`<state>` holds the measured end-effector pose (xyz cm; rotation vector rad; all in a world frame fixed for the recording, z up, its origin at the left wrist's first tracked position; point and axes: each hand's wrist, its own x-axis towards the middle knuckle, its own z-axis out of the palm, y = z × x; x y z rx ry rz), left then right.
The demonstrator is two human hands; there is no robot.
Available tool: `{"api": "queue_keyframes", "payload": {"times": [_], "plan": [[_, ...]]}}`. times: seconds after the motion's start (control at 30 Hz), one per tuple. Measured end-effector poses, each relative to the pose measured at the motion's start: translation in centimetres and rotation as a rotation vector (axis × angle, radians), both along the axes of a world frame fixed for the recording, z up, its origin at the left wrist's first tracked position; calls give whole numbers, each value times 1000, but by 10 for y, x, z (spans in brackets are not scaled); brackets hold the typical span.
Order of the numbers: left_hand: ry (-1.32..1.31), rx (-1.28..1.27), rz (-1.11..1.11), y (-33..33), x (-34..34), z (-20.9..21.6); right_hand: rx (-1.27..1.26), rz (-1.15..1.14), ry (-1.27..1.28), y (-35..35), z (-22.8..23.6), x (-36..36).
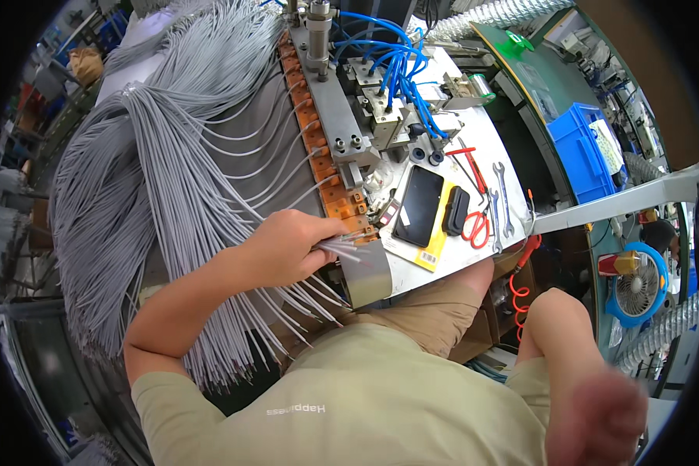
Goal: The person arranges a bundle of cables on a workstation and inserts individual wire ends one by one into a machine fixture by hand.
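My left hand (pixel 287 247) is closed on a few thin grey wires (pixel 342 248), their ends pointing at the lowest orange clips (pixel 348 208) of a long curved row. A large fan of the same grey wires (pixel 155 179) drapes over the bench to the left and under my forearm. My right hand (pixel 604 419) is low at the right, away from the bench, blurred and curled like a fist with nothing visible in it.
A metal bar (pixel 330 101) and blue air tubes (pixel 396 70) sit beyond the clips. On the white plate (pixel 489 136) lie a black phone (pixel 418 206), red-handled scissors (pixel 478 225) and wrenches (pixel 505 198). A blue crate (pixel 582 151), a blue fan (pixel 637 283) and a red coiled hose (pixel 520 291) are at right.
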<state>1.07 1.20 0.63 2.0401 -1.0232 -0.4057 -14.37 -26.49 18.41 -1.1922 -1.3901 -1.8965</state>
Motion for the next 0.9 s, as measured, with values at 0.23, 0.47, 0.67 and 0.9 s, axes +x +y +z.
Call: {"api": "queue_keyframes", "payload": {"times": [0.23, 0.47, 0.67, 0.9], "plan": [[684, -181, 150, 2, 13, 6, -237, -211, 1198, -1, -206, 111], [431, -183, 208, -1, 6, 4, -106, -192, 1349, 63, -211, 106], [76, -88, 259, -6, 2, 5, -36, -104, 1426, 70, -212, 109], [59, -94, 291, -5, 3, 0, -26, -93, 1425, 74, -214, 108]]}}
